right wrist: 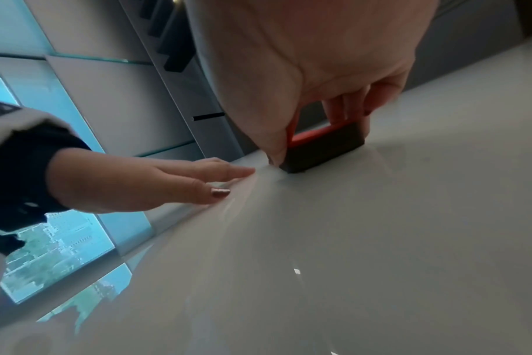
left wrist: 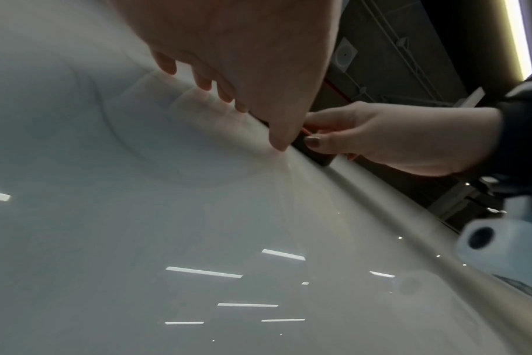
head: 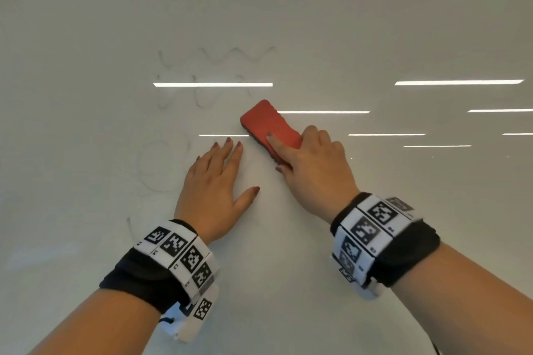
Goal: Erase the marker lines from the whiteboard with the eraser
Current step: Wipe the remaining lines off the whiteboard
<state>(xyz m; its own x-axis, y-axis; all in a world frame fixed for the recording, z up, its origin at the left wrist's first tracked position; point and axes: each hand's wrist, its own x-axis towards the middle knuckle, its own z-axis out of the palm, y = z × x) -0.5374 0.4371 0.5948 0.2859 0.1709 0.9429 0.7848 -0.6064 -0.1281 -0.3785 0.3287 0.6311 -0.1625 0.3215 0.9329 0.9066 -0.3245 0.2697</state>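
Observation:
A glossy whiteboard fills the head view. Faint marker lines remain on it: a wavy line at the top, loops below it and a pale circle lower left. My right hand grips a red eraser with a dark felt base, which lies flat on the board just right of the loops. My left hand rests flat on the board with straight fingers, beside the eraser's near end and right of the circle. The left wrist view shows my left fingers touching the board.
Bright strips of ceiling light reflect across the whiteboard. A short marker stroke sits near my left wristband. In the right wrist view, windows and grey wall panels lie past the board's edge.

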